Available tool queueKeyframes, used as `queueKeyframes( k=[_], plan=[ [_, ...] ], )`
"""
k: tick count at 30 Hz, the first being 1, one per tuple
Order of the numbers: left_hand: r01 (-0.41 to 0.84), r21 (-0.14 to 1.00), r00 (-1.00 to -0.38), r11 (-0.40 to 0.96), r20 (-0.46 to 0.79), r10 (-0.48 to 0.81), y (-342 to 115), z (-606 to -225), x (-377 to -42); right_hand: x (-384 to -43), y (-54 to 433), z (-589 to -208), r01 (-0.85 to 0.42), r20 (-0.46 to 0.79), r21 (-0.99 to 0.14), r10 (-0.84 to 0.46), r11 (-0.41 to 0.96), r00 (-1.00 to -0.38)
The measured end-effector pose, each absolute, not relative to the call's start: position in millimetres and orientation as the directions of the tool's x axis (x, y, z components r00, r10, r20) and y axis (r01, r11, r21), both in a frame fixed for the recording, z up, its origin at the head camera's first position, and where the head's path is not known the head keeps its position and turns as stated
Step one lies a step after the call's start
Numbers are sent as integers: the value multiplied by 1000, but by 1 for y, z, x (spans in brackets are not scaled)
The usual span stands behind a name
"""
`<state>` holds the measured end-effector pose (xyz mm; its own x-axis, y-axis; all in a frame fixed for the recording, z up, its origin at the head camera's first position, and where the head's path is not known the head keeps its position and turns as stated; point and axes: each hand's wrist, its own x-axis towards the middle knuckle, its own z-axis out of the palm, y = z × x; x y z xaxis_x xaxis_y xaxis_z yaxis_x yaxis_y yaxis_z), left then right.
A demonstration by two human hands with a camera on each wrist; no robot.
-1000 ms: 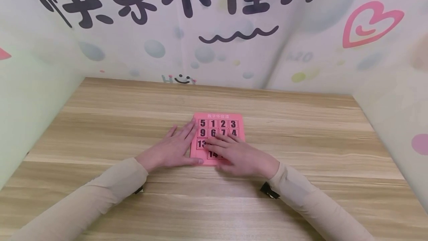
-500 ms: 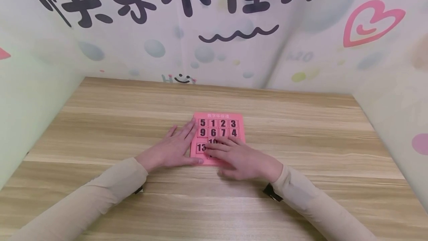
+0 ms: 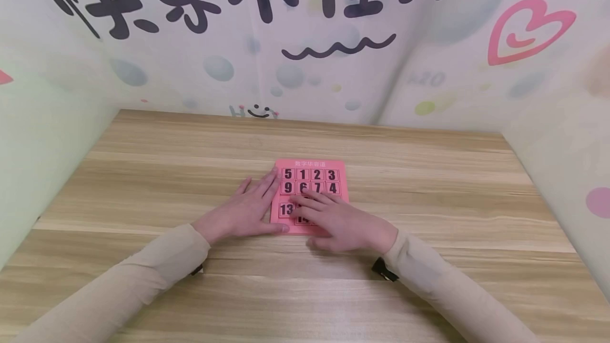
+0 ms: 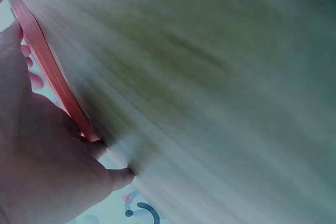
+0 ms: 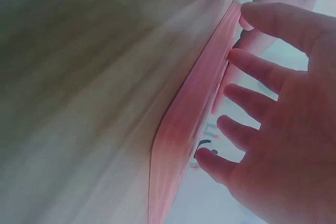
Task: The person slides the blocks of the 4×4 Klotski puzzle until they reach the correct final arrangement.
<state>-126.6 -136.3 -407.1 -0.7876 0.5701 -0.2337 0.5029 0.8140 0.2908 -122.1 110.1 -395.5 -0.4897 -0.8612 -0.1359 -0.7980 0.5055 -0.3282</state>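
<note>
A pink number sliding puzzle (image 3: 311, 164) lies flat on the wooden table, its visible tiles showing black numbers. My left hand (image 3: 243, 209) lies along the puzzle's left side, fingers straight on that edge and thumb at the near left corner. Over the lower rows is my right hand (image 3: 350, 225), fingers extended and spread near the 13 tile (image 3: 286, 209); several tiles are hidden beneath it. In the right wrist view its fingertips are above the puzzle's pink side (image 5: 181, 114); which tile they touch cannot be told. The left wrist view shows the puzzle's edge (image 4: 52, 69) beside the left fingers.
The wood-grained table (image 3: 167, 152) extends around the puzzle on all sides. A white printed wall (image 3: 257, 68) with dark writing and a pink heart (image 3: 531, 30) stands behind it. Pale side walls close in the left and right.
The 13 tile has slid toward the near edge since one second ago. My right hand shifted slightly right, then back left, and covers the 10 tile seen half a second ago. The left hand stays.
</note>
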Motion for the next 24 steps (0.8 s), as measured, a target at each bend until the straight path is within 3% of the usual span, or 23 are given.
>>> queueKeyframes(
  k=[16, 24],
  plan=[
    [500, 290, -786, 816, -245, 568, -136, -407, -127, -123, 111, -397, -817, -135, -343, -885, 464, -446],
    [513, 294, -783, 807, -224, 580, -138, -406, -127, -127, 114, -393, -793, -95, -349, -860, 500, -501]
  ],
)
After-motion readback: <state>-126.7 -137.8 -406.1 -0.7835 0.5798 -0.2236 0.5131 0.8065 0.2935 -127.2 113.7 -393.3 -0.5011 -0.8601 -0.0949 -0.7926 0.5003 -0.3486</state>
